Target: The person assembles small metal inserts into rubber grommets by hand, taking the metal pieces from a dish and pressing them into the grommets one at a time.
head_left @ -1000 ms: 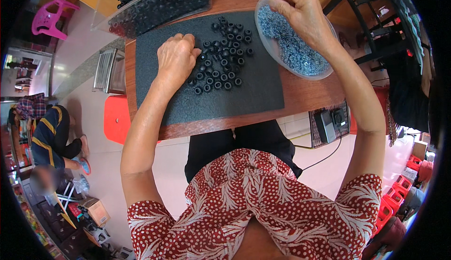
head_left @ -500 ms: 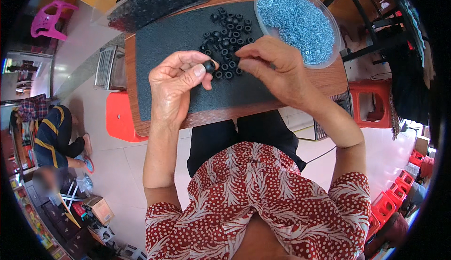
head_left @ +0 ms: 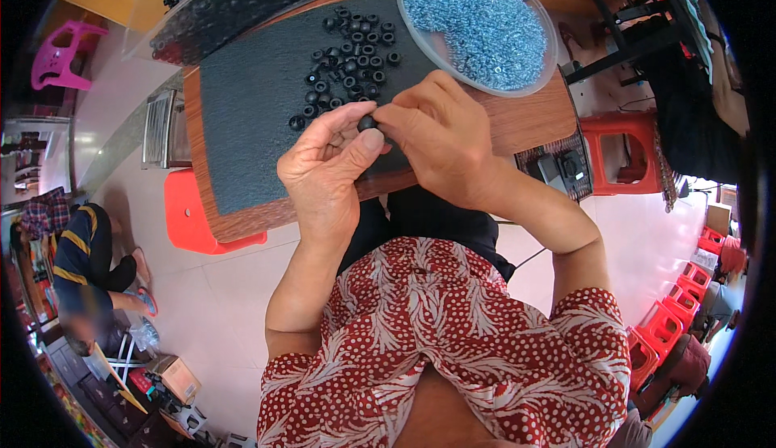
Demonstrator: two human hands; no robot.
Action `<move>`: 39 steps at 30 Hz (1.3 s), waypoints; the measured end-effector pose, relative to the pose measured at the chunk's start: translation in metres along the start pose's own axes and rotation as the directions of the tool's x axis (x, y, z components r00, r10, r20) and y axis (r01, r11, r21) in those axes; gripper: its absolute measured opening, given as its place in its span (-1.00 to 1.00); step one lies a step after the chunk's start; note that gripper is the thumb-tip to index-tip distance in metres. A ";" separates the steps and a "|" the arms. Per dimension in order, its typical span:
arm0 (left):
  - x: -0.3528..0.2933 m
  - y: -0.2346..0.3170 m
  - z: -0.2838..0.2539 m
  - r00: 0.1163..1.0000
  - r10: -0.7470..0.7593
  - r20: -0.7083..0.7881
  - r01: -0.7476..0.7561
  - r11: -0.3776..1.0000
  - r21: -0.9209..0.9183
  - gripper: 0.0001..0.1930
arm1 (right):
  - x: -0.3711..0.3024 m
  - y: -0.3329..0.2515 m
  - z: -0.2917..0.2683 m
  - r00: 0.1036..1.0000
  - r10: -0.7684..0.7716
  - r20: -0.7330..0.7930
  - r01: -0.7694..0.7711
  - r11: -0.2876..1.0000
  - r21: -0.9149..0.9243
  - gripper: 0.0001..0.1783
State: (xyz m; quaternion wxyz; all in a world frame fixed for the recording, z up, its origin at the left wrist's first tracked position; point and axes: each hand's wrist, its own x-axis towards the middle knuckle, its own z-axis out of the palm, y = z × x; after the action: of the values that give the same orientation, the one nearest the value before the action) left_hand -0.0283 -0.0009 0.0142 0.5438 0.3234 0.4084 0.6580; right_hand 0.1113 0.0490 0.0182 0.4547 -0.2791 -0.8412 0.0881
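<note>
A: What is the left hand (head_left: 323,169) doing?
B: It pinches a round black piece (head_left: 368,124) between thumb and fingers, above the near edge of the table (head_left: 521,120).
A: And the right hand (head_left: 446,142)?
B: Its fingertips meet the piece from the right. I can't tell if they grip it or something small; they hide that spot.
A: What's beyond them?
B: Loose black pieces (head_left: 354,61), scattered on a dark mat (head_left: 242,116).
A: Anything farther off?
B: A clear box (head_left: 242,15) of black pieces at far left, and a round tub (head_left: 553,48) of tiny blue pieces (head_left: 477,23) at far right.
</note>
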 end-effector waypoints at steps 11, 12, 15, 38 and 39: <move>-0.003 -0.012 0.008 1.000 -0.011 0.000 0.011 0.992 -0.125 -0.73 | -0.004 -0.006 -0.015 0.996 0.090 0.003 -0.090 0.994 0.059 -0.64; -0.004 -0.013 0.008 1.000 -0.012 0.004 0.012 0.991 -0.130 -0.73 | -0.004 -0.007 -0.016 0.996 0.089 0.020 -0.090 0.995 0.047 -0.64; -0.007 -0.010 0.012 0.985 -0.159 0.063 0.168 0.966 -0.194 -0.75 | -0.007 -0.007 -0.018 0.996 0.087 0.025 -0.088 0.995 0.044 -0.66; -0.014 -0.028 0.004 0.945 -0.285 0.162 0.302 0.948 -0.096 -0.81 | 0.007 0.104 -0.049 0.941 0.170 0.293 -0.009 0.876 -0.482 -0.85; -0.014 -0.028 0.004 0.945 -0.284 0.162 0.301 0.949 -0.096 -0.81 | 0.009 0.107 -0.046 0.921 0.173 0.350 0.044 0.845 -0.532 -0.85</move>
State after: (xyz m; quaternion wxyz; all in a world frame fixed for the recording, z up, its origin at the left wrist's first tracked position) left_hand -0.0092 -0.0120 -0.0080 0.6823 0.2732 0.3709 0.5676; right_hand 0.1865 0.1374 0.0076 0.1825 -0.3993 -0.8950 -0.0790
